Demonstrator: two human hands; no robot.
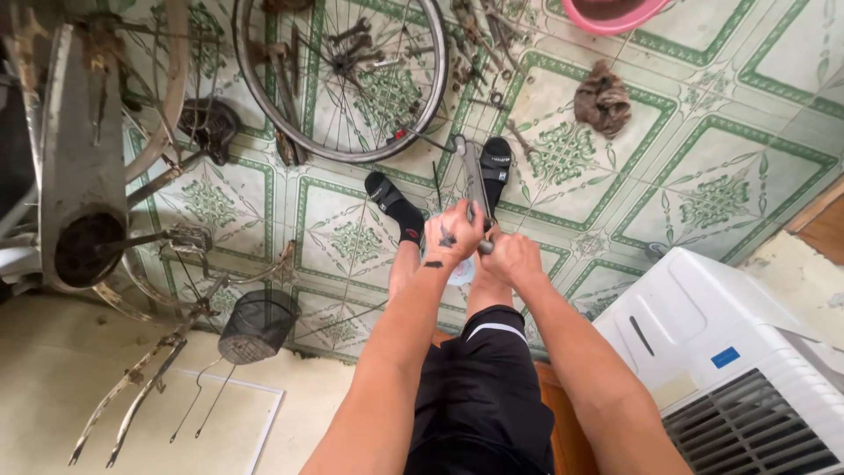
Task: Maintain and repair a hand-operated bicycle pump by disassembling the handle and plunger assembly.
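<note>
The long grey metal bicycle part (476,180), a bar-like piece, stands between our feet in black socks, its far end on the tiled floor (721,158) and its near end in our grip. Our left hand (453,233), smeared with grease, is clenched around the bar; our right hand (510,257) is closed on a small metal piece at the bar's near end, though we cannot tell what it is. The bicycle looks well dismantled: a loose spoked wheel (341,75) lies far, the rusty frame (79,167) and a black wire basket (258,325) to the left. A dirty brown rag (602,98) and a pink basin (611,13) sit far right on the green-patterned tiles, a white air cooler (730,361) near right.
</note>
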